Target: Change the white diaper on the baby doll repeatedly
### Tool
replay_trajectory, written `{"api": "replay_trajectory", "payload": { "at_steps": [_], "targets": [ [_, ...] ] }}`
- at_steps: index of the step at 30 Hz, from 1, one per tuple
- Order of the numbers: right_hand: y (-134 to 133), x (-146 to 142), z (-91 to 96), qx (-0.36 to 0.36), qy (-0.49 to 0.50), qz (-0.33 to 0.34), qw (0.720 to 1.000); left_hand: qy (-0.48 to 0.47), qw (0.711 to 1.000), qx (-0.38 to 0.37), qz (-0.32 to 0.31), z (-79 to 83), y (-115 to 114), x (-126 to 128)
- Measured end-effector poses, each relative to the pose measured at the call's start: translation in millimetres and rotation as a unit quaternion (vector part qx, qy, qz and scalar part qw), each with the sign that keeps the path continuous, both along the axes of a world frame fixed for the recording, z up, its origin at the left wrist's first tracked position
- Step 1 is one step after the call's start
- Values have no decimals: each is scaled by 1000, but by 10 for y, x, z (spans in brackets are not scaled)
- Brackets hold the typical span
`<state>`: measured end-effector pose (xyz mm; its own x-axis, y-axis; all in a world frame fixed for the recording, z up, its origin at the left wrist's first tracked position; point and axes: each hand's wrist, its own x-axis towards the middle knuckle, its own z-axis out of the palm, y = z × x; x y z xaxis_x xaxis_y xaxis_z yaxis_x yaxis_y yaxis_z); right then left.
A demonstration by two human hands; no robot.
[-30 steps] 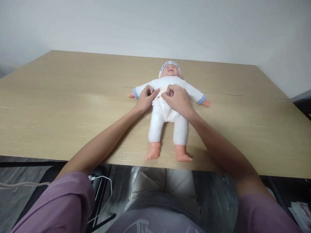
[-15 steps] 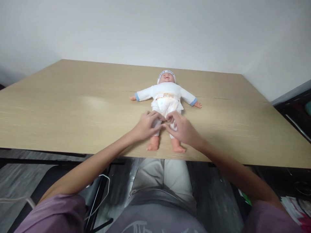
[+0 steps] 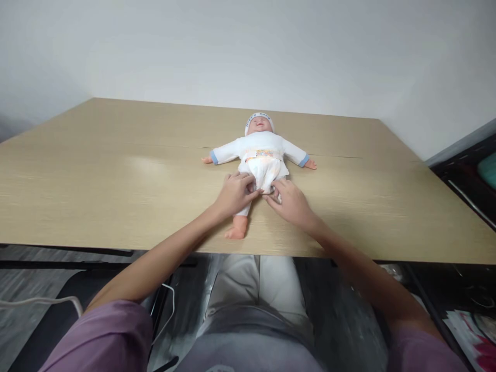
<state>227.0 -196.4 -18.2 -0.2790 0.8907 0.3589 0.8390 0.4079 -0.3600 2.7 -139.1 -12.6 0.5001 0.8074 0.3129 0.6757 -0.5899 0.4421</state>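
A baby doll (image 3: 262, 139) lies on its back, its head toward the wall and its arms spread. It wears a white top with blue cuffs, a white cap and a white diaper (image 3: 263, 171) with a coloured print at the waist. With curled fingers, my left hand (image 3: 237, 194) pinches the diaper's edge at one leg. On the other side my right hand (image 3: 291, 204) grips the opposite leg edge, thumb and fingers together. One bare foot (image 3: 237, 227) shows below my left hand. The doll's other lower leg is hidden by my right hand and forearm.
The doll rests on a wide wooden table (image 3: 155, 206), its front edge close to my body. A pale wall (image 3: 232, 51) rises behind. A dark shelf unit (image 3: 465, 170) stands at the right, and a white cable (image 3: 42, 299) hangs at the lower left.
My hands have moved apart from nearly touching between the doll's legs to the two sides of the diaper's crotch. One of the doll's feet has gone out of sight behind my right hand.
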Motion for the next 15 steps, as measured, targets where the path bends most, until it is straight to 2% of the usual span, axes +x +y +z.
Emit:
{"api": "replay_trajectory", "payload": {
  "at_steps": [6,15],
  "targets": [
    [-71,-19,-80,37,7,-13,999,-77,996,30,-35,-134,36,-60],
    [-42,-6,-24,21,46,25,998,-82,994,36,-56,-126,-21,-99]
  ]
}}
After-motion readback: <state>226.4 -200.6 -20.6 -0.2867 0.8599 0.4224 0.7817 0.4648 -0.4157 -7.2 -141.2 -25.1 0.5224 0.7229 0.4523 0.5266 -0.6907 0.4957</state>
